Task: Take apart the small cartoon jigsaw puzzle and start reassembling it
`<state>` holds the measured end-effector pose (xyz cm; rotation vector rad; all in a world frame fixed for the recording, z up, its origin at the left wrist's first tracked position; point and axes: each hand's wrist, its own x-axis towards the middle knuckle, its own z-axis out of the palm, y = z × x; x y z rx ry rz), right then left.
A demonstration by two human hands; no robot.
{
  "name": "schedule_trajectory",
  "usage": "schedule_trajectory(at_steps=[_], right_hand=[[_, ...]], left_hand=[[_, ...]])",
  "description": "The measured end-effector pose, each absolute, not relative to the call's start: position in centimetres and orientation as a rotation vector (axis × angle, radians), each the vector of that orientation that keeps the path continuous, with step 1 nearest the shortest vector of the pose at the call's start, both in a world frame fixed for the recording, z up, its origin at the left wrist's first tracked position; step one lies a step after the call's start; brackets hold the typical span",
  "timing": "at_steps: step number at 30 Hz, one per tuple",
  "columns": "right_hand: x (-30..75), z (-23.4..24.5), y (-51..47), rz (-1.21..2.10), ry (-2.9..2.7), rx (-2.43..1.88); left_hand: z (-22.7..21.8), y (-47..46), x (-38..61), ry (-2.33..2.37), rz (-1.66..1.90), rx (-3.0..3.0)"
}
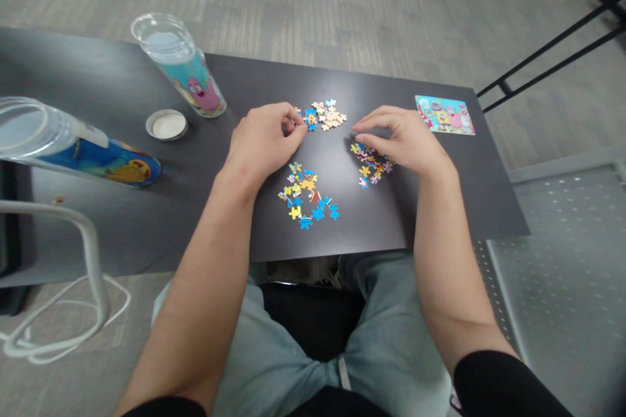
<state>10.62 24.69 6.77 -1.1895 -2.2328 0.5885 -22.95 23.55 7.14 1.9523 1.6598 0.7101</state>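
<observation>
My left hand (267, 140) is closed, with thumb and forefinger pinched at the left edge of the far puzzle pieces; a sliver of a puzzle piece shows at the fingertips, mostly hidden. Beside those fingertips lie blue and orange pieces (310, 119), with several pale, wood-coloured pieces (332, 116) to their right. My right hand (403, 137) is open, its thumb and fingers apart with nothing visible between them. It hovers over a cluster of yellow, pink and red pieces (374, 166) and partly covers it. Nearer to me is a loose group of yellow and blue pieces (296, 190).
A colourful cartoon picture card (445, 115) lies at the right of the dark table (362, 228). To the left are two clear tubes with cartoon prints, one upright-looking (195, 78) and one nearer (112, 156), and a round lid (167, 124). A white cable (95, 260) hangs at the left edge.
</observation>
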Motion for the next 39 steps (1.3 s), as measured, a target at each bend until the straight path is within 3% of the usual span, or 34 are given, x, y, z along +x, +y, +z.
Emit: schedule_trajectory(at_steps=[8, 18, 24, 30, 39], right_hand=[[6.0, 5.3, 25.8, 0.229, -2.263, -1.524], [6.7, 4.5, 26.4, 0.42, -2.16, -1.44], [6.9, 4.4, 26.3, 0.717, -2.008, -1.371], [7.1, 3.8, 26.7, 0.493, -1.991, -1.431], [10.0, 3.3, 27.2, 0.591, -2.049, -1.5]], left_hand=[[6.6, 23.8, -23.7, 1.66, 0.737, 1.935], [6.6, 24.0, -22.4, 1.629, 0.715, 1.93], [6.5, 24.1, -22.8, 1.644, 0.712, 1.929], [6.5, 24.2, -23.0, 1.664, 0.732, 1.935], [6.5, 24.2, -23.1, 1.687, 0.7, 1.925]])
